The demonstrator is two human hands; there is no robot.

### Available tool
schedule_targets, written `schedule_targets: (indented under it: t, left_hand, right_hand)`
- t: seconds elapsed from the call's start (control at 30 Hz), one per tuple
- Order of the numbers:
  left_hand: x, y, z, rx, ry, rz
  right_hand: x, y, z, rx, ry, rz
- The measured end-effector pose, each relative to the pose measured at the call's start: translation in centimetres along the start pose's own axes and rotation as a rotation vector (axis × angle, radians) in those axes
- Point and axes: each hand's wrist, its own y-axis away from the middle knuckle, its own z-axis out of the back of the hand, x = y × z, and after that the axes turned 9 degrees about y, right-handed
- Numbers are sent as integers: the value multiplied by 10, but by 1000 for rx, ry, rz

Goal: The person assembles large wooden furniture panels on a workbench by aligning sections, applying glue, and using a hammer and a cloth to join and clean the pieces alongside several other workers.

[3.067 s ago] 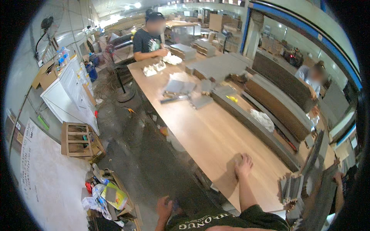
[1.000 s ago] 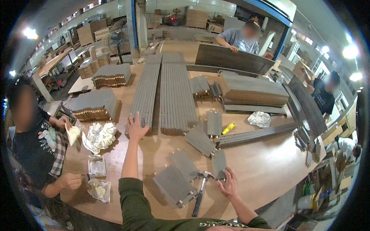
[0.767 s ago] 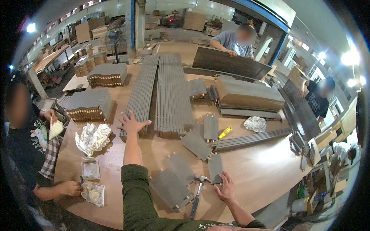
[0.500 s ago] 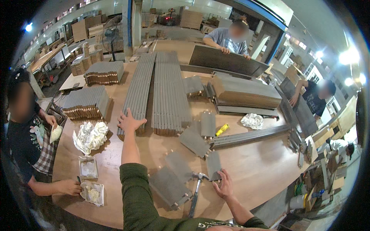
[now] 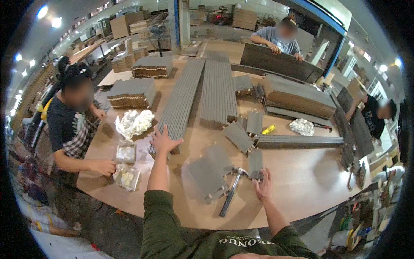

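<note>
hammer [image 5: 231,190] | lies flat on table [image 5: 302,190], head up by small grey panel [image 5: 255,163], handle running down-left toward the person | right hand [image 5: 263,186] just right of its head, fingers spread, gripping nothing, nearer hand | left hand [image 5: 164,140] open, palm on end of long slat stack [image 5: 179,108], well apart from hammer

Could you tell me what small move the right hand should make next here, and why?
Probably slide the right hand a little to its left and close the fingers on the hammer. The hand lies open at the edge of a small grey panel, holding nothing, and the hammer's handle lies free on the table just beside it. The left hand already rests on the long slat stack.
</note>
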Motion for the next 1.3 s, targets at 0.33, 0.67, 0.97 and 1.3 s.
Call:
schedule_targets:
  t: [0.33,0.67,0.97,1.3]
  left_hand:
    - [75,196,7,-17,-95,-7]
    - [98,428,1,-64,-116,76]
    - [144,613,-22,-102,-104,20]
    - [179,722,-9,-114,-85,46]
  right_hand:
    - [-29,12,-16,-248,-395,-106]
    - [147,214,34,1374,-1408,-175]
    - [235,246,-56,1273,-2038,-1027]
    - [276,285,-74,719,-2206,-891]
